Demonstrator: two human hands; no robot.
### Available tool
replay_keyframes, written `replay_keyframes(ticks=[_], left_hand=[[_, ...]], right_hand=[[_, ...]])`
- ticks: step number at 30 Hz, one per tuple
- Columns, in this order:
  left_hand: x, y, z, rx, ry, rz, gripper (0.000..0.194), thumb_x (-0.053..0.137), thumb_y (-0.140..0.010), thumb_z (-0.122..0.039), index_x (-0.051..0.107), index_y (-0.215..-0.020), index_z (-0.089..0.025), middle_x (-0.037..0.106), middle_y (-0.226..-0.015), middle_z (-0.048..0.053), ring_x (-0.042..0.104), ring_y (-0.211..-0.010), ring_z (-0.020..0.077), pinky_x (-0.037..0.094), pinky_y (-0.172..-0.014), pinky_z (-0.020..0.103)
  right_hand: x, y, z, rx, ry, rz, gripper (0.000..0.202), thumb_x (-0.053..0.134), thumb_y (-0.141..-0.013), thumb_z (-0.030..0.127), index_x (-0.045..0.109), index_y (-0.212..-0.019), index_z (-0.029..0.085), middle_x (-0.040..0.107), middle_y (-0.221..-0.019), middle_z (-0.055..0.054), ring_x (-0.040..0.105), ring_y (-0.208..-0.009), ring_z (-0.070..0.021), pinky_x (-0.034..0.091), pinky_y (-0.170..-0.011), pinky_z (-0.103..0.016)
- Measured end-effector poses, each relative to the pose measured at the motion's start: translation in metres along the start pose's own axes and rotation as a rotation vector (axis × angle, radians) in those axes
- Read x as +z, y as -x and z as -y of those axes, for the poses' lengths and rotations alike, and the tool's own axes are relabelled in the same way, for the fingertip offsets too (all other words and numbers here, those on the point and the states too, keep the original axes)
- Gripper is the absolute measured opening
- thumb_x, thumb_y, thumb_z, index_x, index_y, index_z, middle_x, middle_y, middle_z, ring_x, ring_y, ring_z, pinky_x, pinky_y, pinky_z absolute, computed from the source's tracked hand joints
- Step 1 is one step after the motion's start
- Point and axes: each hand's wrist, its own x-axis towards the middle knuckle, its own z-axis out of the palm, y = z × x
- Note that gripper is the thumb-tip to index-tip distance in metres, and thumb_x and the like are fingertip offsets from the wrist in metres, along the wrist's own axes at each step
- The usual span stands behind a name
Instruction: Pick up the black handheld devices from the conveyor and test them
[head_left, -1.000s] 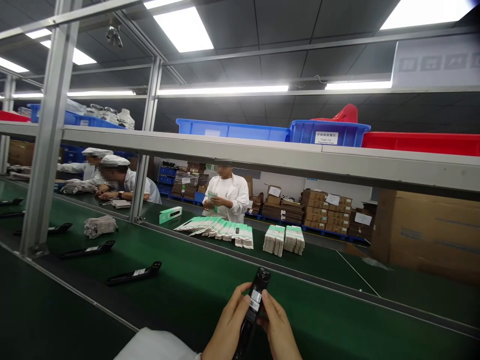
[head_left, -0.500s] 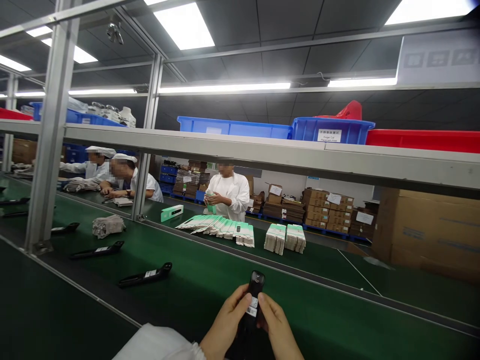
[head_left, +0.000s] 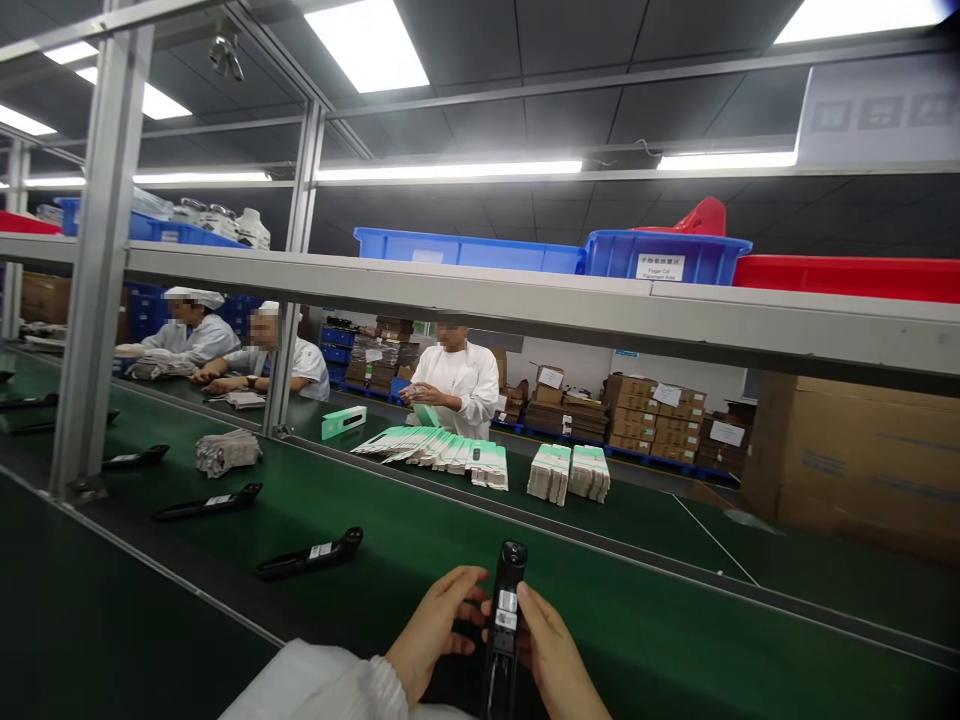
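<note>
My right hand [head_left: 553, 650] grips a long black device [head_left: 507, 590] upright, thumb along its right side. White labels face me on its front, and a round detail shows at its top. Just to the left is my left hand [head_left: 441, 625], its fingers apart and curved towards the device; whether the fingertips touch it I cannot tell. On the green conveyor belt [head_left: 420, 530], another black device [head_left: 311, 553] with a white label lies nearest to my left hand. A similar black device [head_left: 208, 502] lies beyond it, near a bundle of greyish folded pieces [head_left: 227, 452].
Across a metal divider, green-and-white flat cartons [head_left: 442, 450] lie fanned out beside two stacks [head_left: 550, 474]. A person in white [head_left: 457, 385] stands behind them; two others work farther left. A shelf [head_left: 465, 290] with blue bins [head_left: 664, 258] crosses above. A metal post [head_left: 105, 260] rises at left.
My left hand has let go of the device and opened beside it. Black devices and the greyish bundle on the belt have shifted right. The standing person's hands have moved.
</note>
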Motion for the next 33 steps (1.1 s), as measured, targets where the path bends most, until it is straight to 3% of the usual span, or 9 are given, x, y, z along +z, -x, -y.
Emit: replay_keyframes(ticks=[4,8,12,17,21,24,27,30,33], left_hand=[[-0.002,-0.004,0.005,-0.018,-0.053,-0.036,0.048,0.055,-0.065,-0.058,0.059,-0.094,-0.019,0.053,-0.087,0.003,0.052,-0.073,0.0138,0.039,-0.055,0.022],[-0.004,-0.008,0.011,-0.013,-0.141,-0.018,0.044,0.056,-0.066,-0.055,0.060,-0.092,-0.020,0.052,-0.086,0.002,0.051,-0.072,0.0134,0.038,-0.052,0.021],[-0.007,-0.013,0.016,0.001,-0.199,0.005,0.039,0.053,-0.070,-0.052,0.060,-0.090,-0.019,0.053,-0.083,0.002,0.050,-0.069,0.0127,0.036,-0.049,0.020],[-0.006,-0.013,0.017,-0.001,-0.213,0.024,0.036,0.051,-0.072,-0.050,0.059,-0.088,-0.018,0.053,-0.080,0.002,0.051,-0.067,0.0117,0.035,-0.049,0.020],[-0.011,-0.015,0.011,0.018,-0.298,0.028,0.032,0.049,-0.074,-0.046,0.057,-0.089,-0.018,0.054,-0.080,0.002,0.052,-0.066,0.0119,0.036,-0.050,0.020],[-0.029,-0.019,0.001,0.145,-0.619,-0.050,0.032,0.047,-0.077,-0.036,0.057,-0.102,-0.018,0.059,-0.091,0.007,0.056,-0.079,0.0174,0.044,-0.066,0.028],[-0.061,-0.018,-0.011,0.254,-1.152,-0.338,0.048,0.044,-0.073,-0.012,0.047,-0.121,-0.014,0.054,-0.119,0.015,0.048,-0.112,0.0255,0.035,-0.093,0.037],[-0.092,-0.013,-0.020,0.107,-1.399,-0.520,0.055,0.038,-0.069,-0.001,0.045,-0.122,-0.011,0.047,-0.130,0.019,0.035,-0.125,0.0304,0.023,-0.100,0.048],[-0.109,-0.009,-0.022,0.005,-1.353,-0.486,0.046,0.039,-0.066,-0.001,0.055,-0.108,-0.012,0.057,-0.116,0.019,0.043,-0.117,0.0350,0.026,-0.094,0.057]], right_hand=[[-0.003,-0.001,-0.004,0.073,0.048,-0.084,0.060,0.055,-0.063,0.071,0.066,-0.083,0.015,0.068,-0.076,-0.007,0.062,-0.060,-0.0195,0.045,-0.058,-0.030],[-0.014,-0.006,-0.008,0.095,0.206,-0.199,0.052,0.057,-0.064,0.068,0.061,-0.064,0.016,0.063,-0.061,-0.004,0.052,-0.044,-0.0119,0.037,-0.047,-0.024],[-0.033,-0.013,-0.010,-0.011,0.380,-0.287,0.042,0.058,-0.068,0.060,0.063,-0.069,0.018,0.064,-0.069,-0.004,0.058,-0.062,-0.0171,0.043,-0.062,-0.028],[-0.053,-0.016,-0.013,-0.062,0.866,-0.393,0.027,0.060,-0.066,0.049,0.067,-0.071,0.023,0.064,-0.080,-0.009,0.060,-0.075,-0.0267,0.042,-0.067,-0.035],[-0.054,-0.014,-0.011,-0.067,0.935,-0.445,0.031,0.061,-0.065,0.039,0.068,-0.087,0.019,0.062,-0.104,-0.016,0.054,-0.100,-0.0353,0.041,-0.077,-0.042],[-0.047,-0.014,-0.006,-0.159,0.996,-0.500,0.039,0.056,-0.067,0.039,0.065,-0.100,0.020,0.057,-0.119,-0.015,0.045,-0.113,-0.0357,0.039,-0.086,-0.044],[-0.037,-0.011,-0.003,-0.244,0.970,-0.411,0.039,0.052,-0.071,0.042,0.064,-0.105,0.025,0.057,-0.119,-0.009,0.046,-0.112,-0.0321,0.039,-0.086,-0.041],[-0.028,-0.009,-0.005,-0.241,0.876,-0.267,0.033,0.054,-0.071,0.046,0.067,-0.097,0.030,0.062,-0.107,-0.005,0.052,-0.102,-0.0288,0.042,-0.081,-0.036],[-0.023,-0.007,-0.009,-0.264,0.838,-0.180,0.028,0.057,-0.071,0.045,0.068,-0.092,0.031,0.064,-0.098,-0.005,0.054,-0.094,-0.0270,0.042,-0.076,-0.033]])
